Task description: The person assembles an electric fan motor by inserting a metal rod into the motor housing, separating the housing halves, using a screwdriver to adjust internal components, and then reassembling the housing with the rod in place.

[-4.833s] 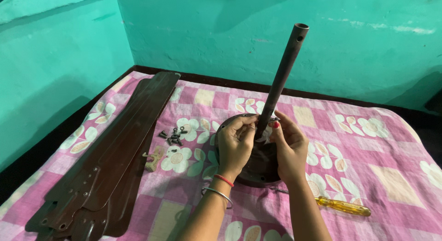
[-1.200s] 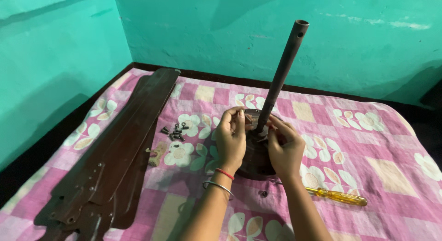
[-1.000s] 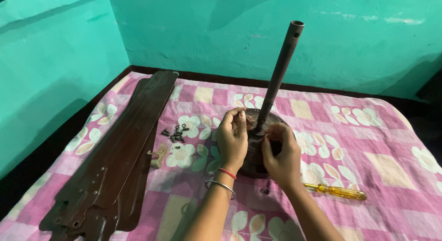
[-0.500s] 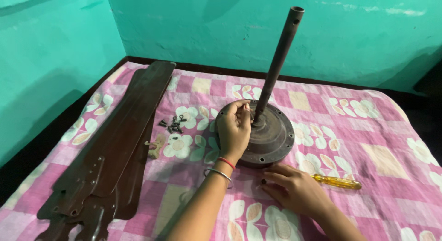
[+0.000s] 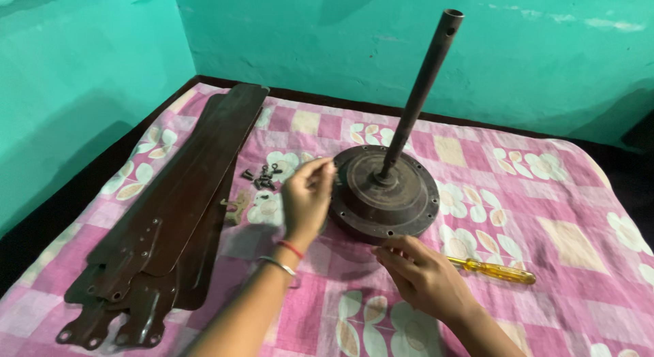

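A dark brown ceiling fan motor lies flat on the pink flowered cloth, with its long down rod sticking up and leaning right. My left hand hovers at the motor's left rim with thumb and fingertips pinched together; I cannot see whether anything is between them. My right hand rests low on the cloth just in front of the motor, its fingertips pinched where a small screw lay. A yellow-handled screwdriver lies right beside that hand.
A stack of brown fan blades stretches along the left side of the cloth. A small pile of dark screws and a tan bracket lie between blades and motor. Teal walls enclose the back and left.
My left hand has left the base of the rod and moved left to the motor's rim. My right hand dropped to the cloth in front of the motor and closed over the small screw.
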